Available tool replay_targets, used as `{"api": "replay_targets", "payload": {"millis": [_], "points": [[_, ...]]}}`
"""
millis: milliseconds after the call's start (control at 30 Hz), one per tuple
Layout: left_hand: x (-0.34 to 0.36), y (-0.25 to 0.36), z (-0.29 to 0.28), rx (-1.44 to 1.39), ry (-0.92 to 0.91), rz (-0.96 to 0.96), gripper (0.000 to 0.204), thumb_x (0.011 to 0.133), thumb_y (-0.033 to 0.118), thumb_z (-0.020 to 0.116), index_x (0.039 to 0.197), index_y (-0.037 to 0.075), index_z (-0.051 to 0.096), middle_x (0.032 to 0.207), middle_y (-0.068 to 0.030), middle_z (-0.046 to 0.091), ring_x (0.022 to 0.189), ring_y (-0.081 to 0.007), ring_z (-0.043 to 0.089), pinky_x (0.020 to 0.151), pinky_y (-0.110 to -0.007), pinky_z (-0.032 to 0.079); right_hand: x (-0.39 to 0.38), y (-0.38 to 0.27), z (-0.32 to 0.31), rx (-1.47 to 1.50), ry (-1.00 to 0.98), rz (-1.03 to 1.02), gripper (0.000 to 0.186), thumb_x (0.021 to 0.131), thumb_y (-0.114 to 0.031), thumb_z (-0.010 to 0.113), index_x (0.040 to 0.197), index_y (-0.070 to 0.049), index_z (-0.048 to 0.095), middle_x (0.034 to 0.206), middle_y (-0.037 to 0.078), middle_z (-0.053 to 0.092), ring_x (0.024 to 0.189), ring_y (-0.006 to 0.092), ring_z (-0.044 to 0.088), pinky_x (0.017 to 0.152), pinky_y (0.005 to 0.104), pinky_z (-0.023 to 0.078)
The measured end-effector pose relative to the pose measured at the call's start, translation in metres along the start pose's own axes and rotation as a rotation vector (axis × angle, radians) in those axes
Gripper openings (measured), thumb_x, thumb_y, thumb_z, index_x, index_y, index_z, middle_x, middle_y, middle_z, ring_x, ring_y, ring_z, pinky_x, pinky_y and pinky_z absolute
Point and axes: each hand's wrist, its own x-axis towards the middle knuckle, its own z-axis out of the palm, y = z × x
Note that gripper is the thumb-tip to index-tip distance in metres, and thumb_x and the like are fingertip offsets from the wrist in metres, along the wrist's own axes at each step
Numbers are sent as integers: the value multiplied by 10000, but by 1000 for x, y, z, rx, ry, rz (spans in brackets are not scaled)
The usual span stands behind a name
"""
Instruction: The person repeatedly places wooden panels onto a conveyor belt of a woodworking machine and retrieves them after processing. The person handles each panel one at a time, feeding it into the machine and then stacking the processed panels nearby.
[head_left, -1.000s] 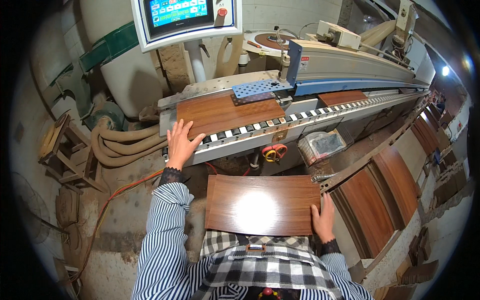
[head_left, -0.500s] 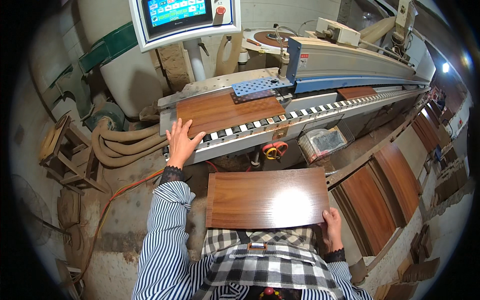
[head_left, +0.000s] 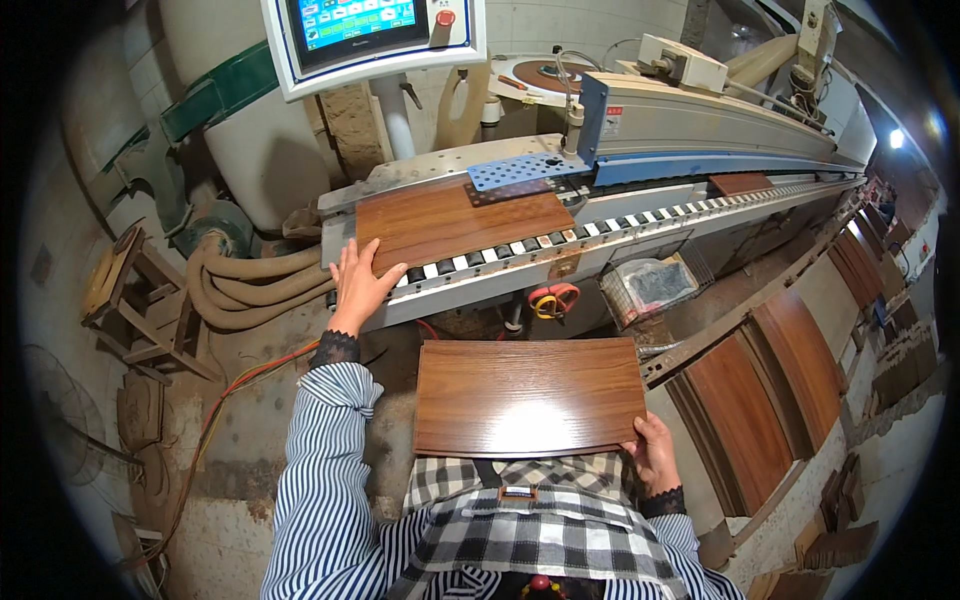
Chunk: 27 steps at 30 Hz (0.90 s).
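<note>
Fingers spread, my left hand [head_left: 362, 285] rests at the near left corner of a brown wood-grain panel [head_left: 420, 225]. That panel lies flat on the infeed of a long machine, beside a black-and-white roller track [head_left: 520, 247]. A perforated blue plate [head_left: 515, 172] overhangs its far right part. In front of my checked apron, a second wood-grain board [head_left: 530, 385] is held with a bright glare on its face. My right hand [head_left: 652, 452] is closed on that board's lower right edge, thumb on top and the other fingers mostly hidden beneath.
A control screen [head_left: 360, 22] with a red knob stands above the machine. Farther along the track lies another brown panel [head_left: 740, 183]. Stacked panels [head_left: 735, 420] stand at my right. Hoses [head_left: 240, 300] and a wooden stool [head_left: 150, 300] are at left; red-handled scissors [head_left: 553, 300] hang below the track.
The far panel has travelled right along the track. The board in my right hand has tilted slightly, and its right edge has shifted left. My left hand stays at the infeed panel's corner.
</note>
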Motion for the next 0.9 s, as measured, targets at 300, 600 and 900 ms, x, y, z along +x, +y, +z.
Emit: {"api": "replay_targets", "payload": {"millis": [300, 600, 900], "points": [[-9, -18, -14, 13, -19, 100, 587, 906, 481, 577, 1385, 151, 505, 1503, -157, 373, 1416, -319, 290, 1157, -541, 90, 0, 4, 0, 32, 18, -1, 238, 950, -97, 514, 1166, -8, 561, 971, 56, 660, 762, 123, 640, 609, 245, 545], [-9, -26, -11, -19, 33, 137, 538, 902, 418, 608, 1353, 135, 538, 1469, -147, 430, 1387, -320, 342, 1156, -497, 151, -6, -3, 10, 37, 60, -1, 222, 954, -77, 479, 1142, 22, 545, 897, 55, 623, 635, 88, 539, 508, 204, 430], [-8, -28, -14, -36, 9, 141, 525, 912, 400, 600, 1352, 121, 535, 1480, -147, 414, 1391, -323, 334, 1160, -499, 139, -4, -3, 12, 49, 80, 0, 219, 956, -78, 470, 1133, 32, 539, 873, 59, 620, 604, 88, 513, 486, 209, 405]]}}
